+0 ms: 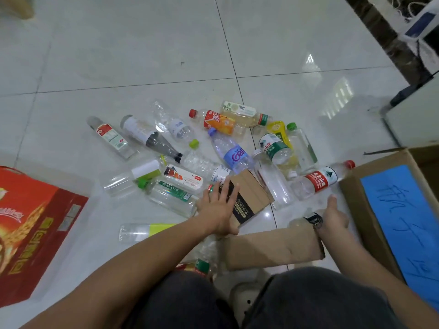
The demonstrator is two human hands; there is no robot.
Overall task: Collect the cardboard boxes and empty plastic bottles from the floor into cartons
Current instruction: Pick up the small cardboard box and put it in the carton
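Note:
Several empty plastic bottles (234,154) lie scattered on the white tiled floor. My left hand (218,207) lies with straight, spread fingers on a small brown cardboard box with a black band (249,198) at the near edge of the pile. A flat brown cardboard piece (273,249) lies just in front of my knees. My right hand (335,214) is beyond its right end, thumb pointing toward a red-labelled bottle (320,180); its fingers are hidden. An open brown carton with a blue label (370,210) stands at the right.
A red printed carton (35,229) lies at the left. A clear bottle with a yellow-green label (142,231) lies near my left forearm, and another bottle (202,267) lies by my knee. Furniture and cables (413,43) line the far right. A brown box corner (16,5) shows top left.

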